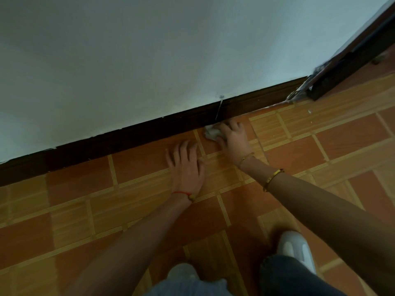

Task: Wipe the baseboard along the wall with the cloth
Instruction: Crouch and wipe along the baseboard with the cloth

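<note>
Dark brown baseboard [149,131], running along the foot of a pale wall [149,50]. Small crumpled whitish cloth [210,132] at its lower edge, on the floor. Right hand [233,137] curled over the cloth, gripping it. Left hand [186,165] flat on orange tiled floor [74,189], fingers spread, holding nothing. Dark door frame [352,58] at right; white shoes [296,247] below.

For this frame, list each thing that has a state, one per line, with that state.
cloth: bunched, held at the foot of the baseboard
right hand: grips the cloth at the baseboard
left hand: fingers straight and spread, resting flat on the floor, holding nothing
baseboard: dark, with a pale scratch just above the cloth
door frame: dark, with pale smears at its base
</note>
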`<state>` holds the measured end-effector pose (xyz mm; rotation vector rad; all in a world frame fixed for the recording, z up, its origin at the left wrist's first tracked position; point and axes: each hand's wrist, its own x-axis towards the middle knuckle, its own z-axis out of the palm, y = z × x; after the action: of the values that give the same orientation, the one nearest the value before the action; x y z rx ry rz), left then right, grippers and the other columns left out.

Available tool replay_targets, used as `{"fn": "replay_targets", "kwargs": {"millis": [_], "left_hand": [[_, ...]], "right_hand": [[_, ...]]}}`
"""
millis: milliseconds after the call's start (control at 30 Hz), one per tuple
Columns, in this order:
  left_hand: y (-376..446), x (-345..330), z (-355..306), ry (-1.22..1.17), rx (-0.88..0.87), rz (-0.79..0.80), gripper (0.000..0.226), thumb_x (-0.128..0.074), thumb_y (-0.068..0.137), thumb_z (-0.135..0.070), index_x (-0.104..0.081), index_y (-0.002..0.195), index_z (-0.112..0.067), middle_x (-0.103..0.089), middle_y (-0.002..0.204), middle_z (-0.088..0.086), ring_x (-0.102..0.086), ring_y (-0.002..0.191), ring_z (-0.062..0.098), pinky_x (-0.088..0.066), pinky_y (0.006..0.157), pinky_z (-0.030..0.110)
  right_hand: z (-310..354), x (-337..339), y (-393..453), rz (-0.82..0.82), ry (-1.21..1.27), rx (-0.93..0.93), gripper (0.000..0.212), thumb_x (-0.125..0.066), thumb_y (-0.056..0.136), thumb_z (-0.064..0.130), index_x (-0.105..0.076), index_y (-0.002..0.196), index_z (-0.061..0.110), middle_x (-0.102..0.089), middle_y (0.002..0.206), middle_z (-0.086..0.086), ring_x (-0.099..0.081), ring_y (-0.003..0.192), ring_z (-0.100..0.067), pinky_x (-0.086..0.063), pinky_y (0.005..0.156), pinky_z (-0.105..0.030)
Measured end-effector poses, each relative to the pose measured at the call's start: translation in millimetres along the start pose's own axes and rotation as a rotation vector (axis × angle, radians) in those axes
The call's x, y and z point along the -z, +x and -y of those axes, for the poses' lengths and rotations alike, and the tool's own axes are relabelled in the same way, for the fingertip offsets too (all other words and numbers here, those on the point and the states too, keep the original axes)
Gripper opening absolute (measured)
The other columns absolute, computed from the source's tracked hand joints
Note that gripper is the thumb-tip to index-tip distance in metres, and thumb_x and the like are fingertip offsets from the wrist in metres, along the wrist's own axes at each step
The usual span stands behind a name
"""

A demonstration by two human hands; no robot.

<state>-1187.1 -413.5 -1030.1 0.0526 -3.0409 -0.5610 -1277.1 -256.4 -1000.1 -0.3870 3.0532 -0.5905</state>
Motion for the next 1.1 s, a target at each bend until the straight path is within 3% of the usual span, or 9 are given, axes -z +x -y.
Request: {"fn": "replay_targets", "kwargs": {"millis": [167, 333, 433, 667, 833, 1000, 1100], "left_hand": [[1.6, -12.9, -6.6, 0.015, 0.038, -0.034, 0.049, -0.042, 0.092, -0.031, -0.052, 0.137, -0.014, -0.048, 0.143, 0.014, -0.038, 0.137, 0.035, -0.02, 0.117, 0.066], [-0.2, -17.1, -6.9, 0.058, 0.041, -0.052, 0.049, -0.041, 0.095, -0.031, -0.05, 0.14, -0.014, -0.046, 0.146, 0.014, -0.037, 0.139, 0.035, -0.018, 0.118, 0.066], [-0.1, -18.4, -9.3, 0.07, 0.041, -0.069, 0.05, -0.042, 0.094, -0.031, -0.05, 0.139, -0.013, -0.046, 0.145, 0.014, -0.038, 0.138, 0.036, -0.018, 0.118, 0.065], [1.5, -18.5, -13.5, 0.096, 0.035, -0.116, 0.051, -0.044, 0.091, -0.03, -0.053, 0.138, -0.011, -0.049, 0.143, 0.016, -0.043, 0.135, 0.039, -0.02, 0.117, 0.065], [0.9, -19.3, -14.9, 0.144, 0.029, -0.121, 0.049, -0.046, 0.092, -0.029, -0.053, 0.137, -0.011, -0.05, 0.142, 0.016, -0.044, 0.134, 0.039, -0.024, 0.116, 0.064], [1.2, -12.8, -23.0, 0.203, 0.072, -0.035, 0.052, -0.037, 0.094, -0.03, -0.05, 0.14, -0.01, -0.048, 0.145, 0.016, -0.041, 0.137, 0.038, -0.027, 0.114, 0.064], [2.5, -11.3, -32.7, 0.186, 0.121, -0.011, 0.055, -0.036, 0.091, -0.029, -0.047, 0.142, -0.01, -0.046, 0.145, 0.016, -0.04, 0.136, 0.036, -0.027, 0.115, 0.064]], "right_hand": [[-29.2, 15.9, 6.8, 0.017, -0.088, 0.152, 0.031, -0.063, 0.086, 0.017, -0.061, 0.117, 0.013, -0.058, 0.116, -0.012, -0.05, 0.098, -0.034, -0.045, 0.084, -0.043], [-93.1, 36.0, 15.6, -0.101, -0.113, -0.158, 0.033, -0.059, 0.088, 0.017, -0.059, 0.12, 0.013, -0.056, 0.12, -0.015, -0.048, 0.1, -0.038, -0.046, 0.083, -0.047], [-97.3, 37.6, 17.2, -0.163, -0.048, -0.222, 0.033, -0.058, 0.086, 0.012, -0.058, 0.119, 0.01, -0.056, 0.115, -0.018, -0.048, 0.098, -0.038, -0.043, 0.082, -0.044], [-30.1, 8.2, 12.0, -0.051, 0.068, 0.121, 0.029, -0.059, 0.082, 0.004, -0.058, 0.111, 0.01, -0.058, 0.106, -0.015, -0.05, 0.093, -0.033, -0.045, 0.078, -0.043], [-69.2, 18.1, 19.3, -0.058, 0.063, 0.163, 0.03, -0.062, 0.083, 0.009, -0.061, 0.113, 0.013, -0.06, 0.107, -0.012, -0.051, 0.093, -0.032, -0.046, 0.078, -0.041], [-136.9, 44.5, 26.1, -0.175, 0.065, -0.049, 0.028, -0.061, 0.084, 0.013, -0.061, 0.112, 0.013, -0.058, 0.11, -0.015, -0.049, 0.099, -0.036, -0.042, 0.083, -0.042], [-141.2, 45.9, 30.5, -0.189, 0.052, -0.171, 0.031, -0.059, 0.083, 0.009, -0.06, 0.114, 0.01, -0.055, 0.114, -0.018, -0.047, 0.106, -0.038, -0.042, 0.086, -0.045]]}}
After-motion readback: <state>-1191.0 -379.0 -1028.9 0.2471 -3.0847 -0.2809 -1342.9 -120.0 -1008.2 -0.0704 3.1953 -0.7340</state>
